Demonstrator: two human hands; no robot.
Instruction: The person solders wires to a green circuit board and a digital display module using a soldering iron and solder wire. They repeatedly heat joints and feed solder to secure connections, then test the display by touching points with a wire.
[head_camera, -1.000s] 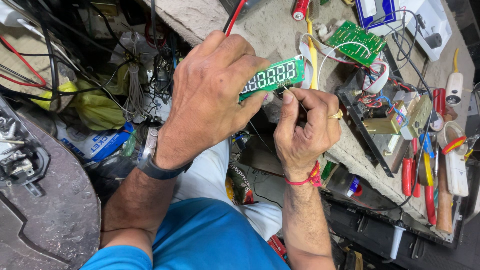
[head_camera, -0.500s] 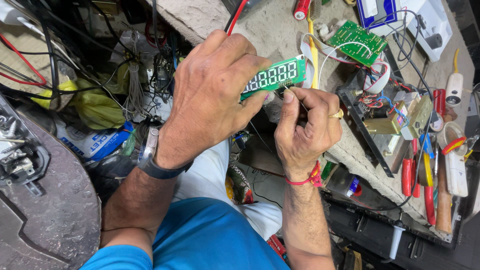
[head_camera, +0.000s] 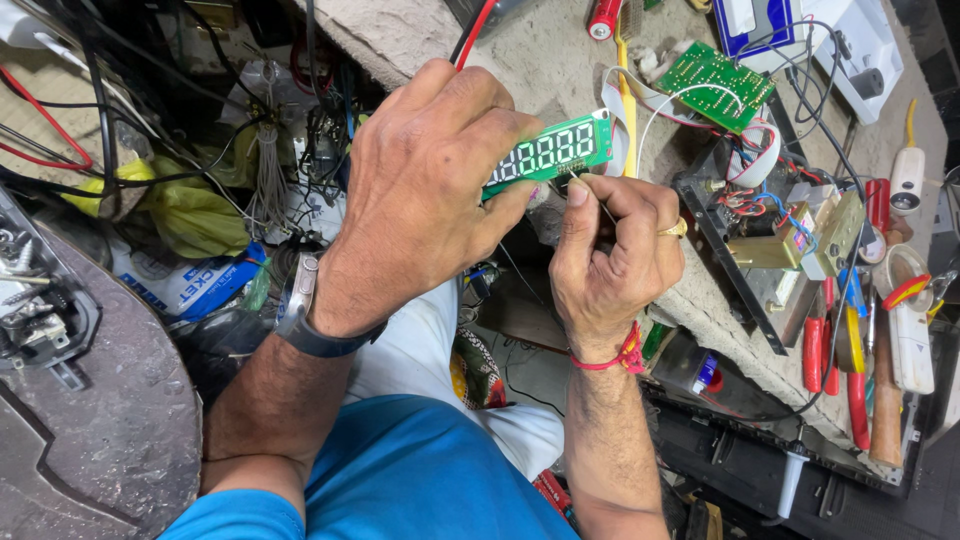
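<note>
A person's left hand (head_camera: 430, 190) closes around a green display board (head_camera: 548, 152), a strip of pale seven-segment digits, holding it in the air just over the near edge of a cluttered table (head_camera: 520, 40). The right hand (head_camera: 615, 255), fingers curled shut, pinches a thin metal probe (head_camera: 590, 195) whose tip meets the board's lower edge, at what appear to be its pins. The work looks like mid-stage checking or picking at the display's contacts; any further touch would call for a steady board and a fine, light tip. Just beyond lie a green circuit board (head_camera: 718, 85) with white wires, a transformer assembly (head_camera: 775, 245) and red-handled pliers (head_camera: 818, 350).
</note>
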